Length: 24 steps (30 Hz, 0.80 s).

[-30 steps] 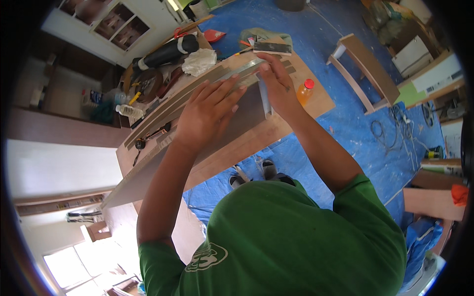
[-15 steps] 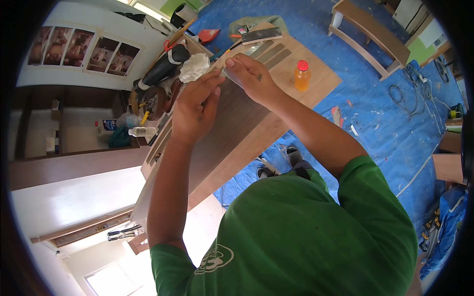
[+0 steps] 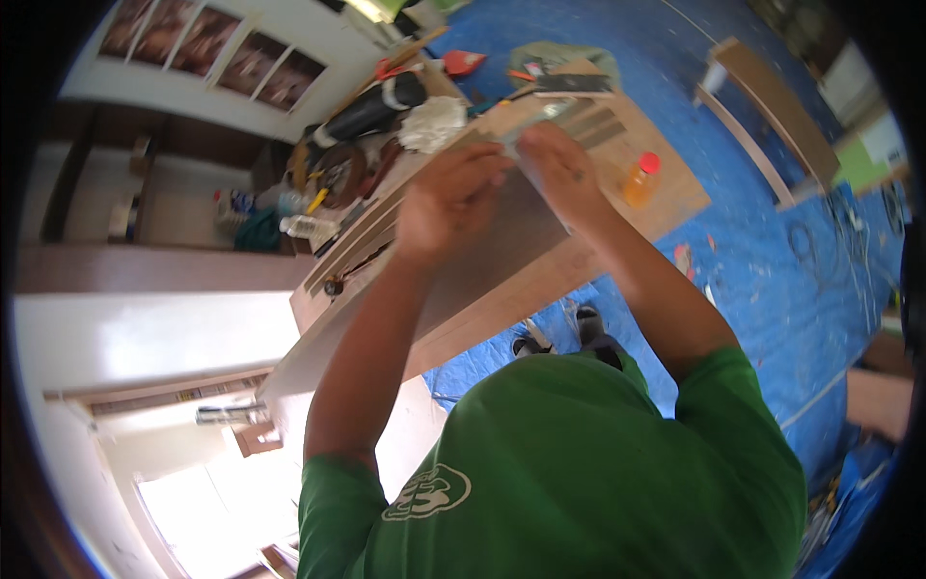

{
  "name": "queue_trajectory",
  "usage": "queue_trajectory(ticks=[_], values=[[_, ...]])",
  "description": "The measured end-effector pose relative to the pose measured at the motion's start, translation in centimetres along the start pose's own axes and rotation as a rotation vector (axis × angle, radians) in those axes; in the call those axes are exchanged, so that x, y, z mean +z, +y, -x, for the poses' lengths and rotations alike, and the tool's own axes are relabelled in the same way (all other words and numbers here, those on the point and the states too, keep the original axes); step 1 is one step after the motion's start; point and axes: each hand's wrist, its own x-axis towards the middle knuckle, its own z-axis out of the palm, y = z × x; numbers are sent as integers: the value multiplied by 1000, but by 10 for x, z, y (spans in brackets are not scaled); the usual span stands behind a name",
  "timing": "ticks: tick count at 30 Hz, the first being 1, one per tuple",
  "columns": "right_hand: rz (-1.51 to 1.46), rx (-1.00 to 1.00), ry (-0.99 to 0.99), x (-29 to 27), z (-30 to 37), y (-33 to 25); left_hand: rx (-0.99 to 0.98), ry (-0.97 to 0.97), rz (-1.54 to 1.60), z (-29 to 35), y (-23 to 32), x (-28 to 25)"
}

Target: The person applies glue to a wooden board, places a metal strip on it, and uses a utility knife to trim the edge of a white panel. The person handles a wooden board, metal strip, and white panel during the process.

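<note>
One left hand (image 3: 448,203), one right hand (image 3: 559,166), both bare, hover above one flat brown board (image 3: 502,239); I cannot tell either grip. One orange bottle (image 3: 640,183) stands.

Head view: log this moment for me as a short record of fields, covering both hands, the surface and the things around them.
Left hand: above the brown panel, fingers bent, blurred; grip unclear
Right hand: beside the left hand, blurred; grip unclear
Surface: light wooden table, panel lying on it
Right of hands: orange bottle with red cap, upright
Left of hands: black roll, clear bottle
Floor: blue sheet
</note>
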Motion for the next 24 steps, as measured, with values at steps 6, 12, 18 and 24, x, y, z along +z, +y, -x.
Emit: queue_trajectory(ticks=[6,12,18,24], values=[[133,44,16,-7,23,-23,100,44,-118,21,32,-11],[178,68,5,-16,32,-23,-34,161,-155,81,48,-37],[94,182,16,-23,33,-18,-379,291,-279,166,42,-106],[6,173,-121,-32,36,-16,-569,312,-512,233,42,-136]])
